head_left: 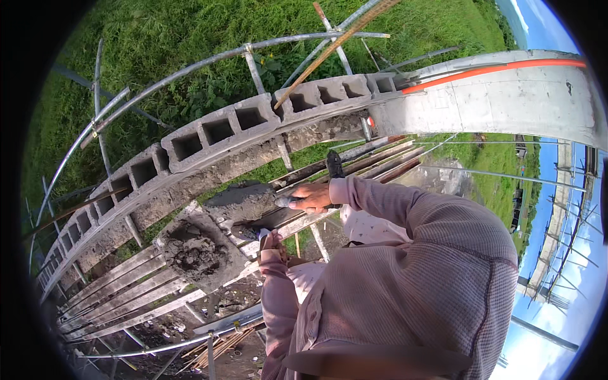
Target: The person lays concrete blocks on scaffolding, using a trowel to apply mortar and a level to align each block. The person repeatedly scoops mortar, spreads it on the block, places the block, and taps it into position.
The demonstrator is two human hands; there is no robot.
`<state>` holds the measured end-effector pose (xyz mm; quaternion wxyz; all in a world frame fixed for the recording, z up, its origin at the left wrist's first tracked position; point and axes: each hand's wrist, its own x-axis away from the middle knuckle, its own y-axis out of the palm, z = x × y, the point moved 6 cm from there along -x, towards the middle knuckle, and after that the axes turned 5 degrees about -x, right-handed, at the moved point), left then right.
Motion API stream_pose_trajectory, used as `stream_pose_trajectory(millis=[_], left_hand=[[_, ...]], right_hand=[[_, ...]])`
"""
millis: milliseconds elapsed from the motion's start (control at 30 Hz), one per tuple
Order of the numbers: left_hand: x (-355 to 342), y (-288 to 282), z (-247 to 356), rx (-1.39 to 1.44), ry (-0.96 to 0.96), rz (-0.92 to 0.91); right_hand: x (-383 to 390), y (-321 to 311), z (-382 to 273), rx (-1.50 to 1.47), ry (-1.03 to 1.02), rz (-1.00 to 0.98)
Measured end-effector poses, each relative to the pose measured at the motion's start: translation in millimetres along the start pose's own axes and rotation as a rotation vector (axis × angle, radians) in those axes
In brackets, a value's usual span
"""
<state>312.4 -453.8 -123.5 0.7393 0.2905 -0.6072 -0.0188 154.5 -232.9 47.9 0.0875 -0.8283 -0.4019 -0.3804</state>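
Observation:
My right hand (310, 197), reaching in from the right, is closed around a grey, mortar-smeared trowel handle (284, 202). Its blade seems hidden by the wet grey mortar (246, 195) heaped just left of the hand. My left hand (271, 243) is lower and nearer me, with its fingers curled. A small pale piece (263, 234) shows at its fingertips, too small to name. Beside it is a dark, mortar-coated patch. Further left, a rough mound of mortar (201, 251) lies on a mortar-covered board (235, 258).
A curving row of hollow concrete blocks (218, 130) runs along the far side, meeting a pale concrete beam (487, 104) with an orange pipe (500, 74). Metal scaffold pipes (183, 73) stand beyond. Wooden planks (126, 291) form the platform. A black shoe (334, 164) rests near my right arm.

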Motion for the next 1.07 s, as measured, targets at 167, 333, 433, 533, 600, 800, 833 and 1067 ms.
stream_pose_trajectory(millis=[167, 333, 433, 533, 600, 800, 833, 1067], left_hand=[[13, -58, 48, -0.431, -0.217, 0.332], [49, -37, 82, -0.691, -0.191, 0.495], [50, 12, 99, -0.769, -0.18, 0.499], [34, 74, 116, -0.905, -0.141, 0.46], [12, 125, 110, -0.772, -0.164, 0.363], [-6, 266, 60, -0.764, -0.085, 0.302], [-4, 281, 53, -0.767, -0.06, 0.301], [12, 295, 11, -0.863, -0.121, 0.436]], right_hand=[[185, -45, 55, -0.282, -0.121, 0.339], [303, -64, 137, -0.768, -0.12, 0.662], [343, -86, 189, -0.957, -0.155, 0.818], [373, -110, 236, -1.1, -0.246, 0.94], [388, -134, 263, -1.104, -0.285, 1.035], [443, -210, 332, -1.353, -0.328, 1.152], [452, -225, 339, -1.372, -0.339, 1.162], [456, -326, 376, -1.522, -0.456, 1.046]])
